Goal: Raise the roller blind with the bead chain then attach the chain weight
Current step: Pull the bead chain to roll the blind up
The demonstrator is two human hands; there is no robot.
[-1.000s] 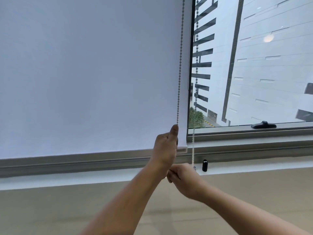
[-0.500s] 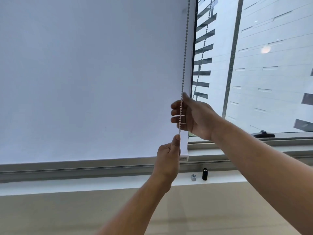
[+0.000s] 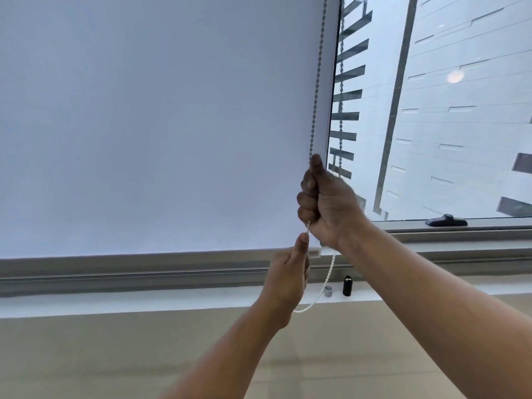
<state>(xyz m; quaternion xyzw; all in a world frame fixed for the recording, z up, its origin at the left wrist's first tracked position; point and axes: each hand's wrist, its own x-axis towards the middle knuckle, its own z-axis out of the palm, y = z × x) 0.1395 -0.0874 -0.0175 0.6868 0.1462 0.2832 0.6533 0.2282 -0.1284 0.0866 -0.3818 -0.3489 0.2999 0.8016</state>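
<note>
Two hands reach up. The left hand (image 3: 289, 273), lower and thumb up, has its grip pinched on the one bead chain (image 3: 316, 82). Just above, the right hand (image 3: 328, 203) is fisted round the same strand. Slack chain loops down near two pieces standing on the sill (image 3: 172, 303): a silver cylinder (image 3: 328, 291) and a black cylinder (image 3: 347, 285). Behind, one roller blind (image 3: 158, 125) hangs nearly to the frame.

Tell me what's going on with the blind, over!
Right hand grips chain, left hand pinches it below. Blind down near sill. Black part, silver part on sill, off chain. Nothing in the way.
</note>
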